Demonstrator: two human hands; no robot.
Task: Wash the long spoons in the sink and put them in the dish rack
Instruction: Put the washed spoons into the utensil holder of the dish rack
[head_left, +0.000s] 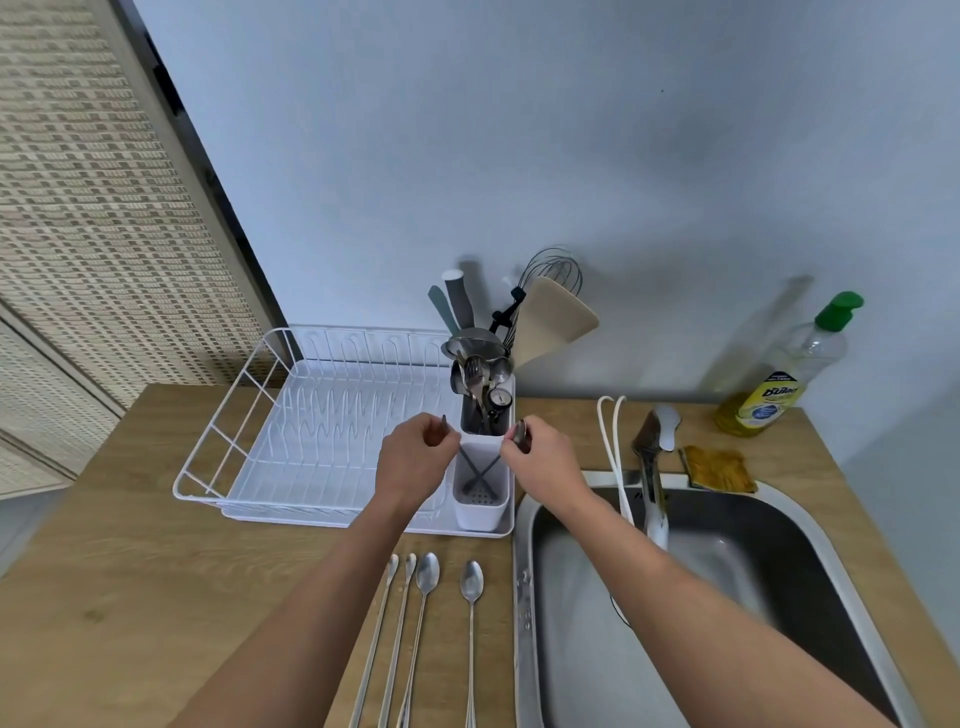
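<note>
Over the white cutlery cup (480, 512) at the dish rack's (228, 415) right front, both my hands hold long spoons. My left hand (415, 460) grips one long spoon by its upper end. My right hand (540, 462) grips another long spoon (519, 434), bowl end up. The two handles (480, 470) cross inside the cup. Several more long spoons (470, 613) lie side by side on the wooden counter in front of the rack. The steel sink (779, 545) is to the right.
A second cutlery cup (485, 410) behind holds forks, spoons, a whisk and a spatula. The tap (652, 457) stands at the sink's back edge, with a yellow sponge (719, 470) and a dish soap bottle (779, 387) beside it. A white cord (615, 447) hangs into the sink.
</note>
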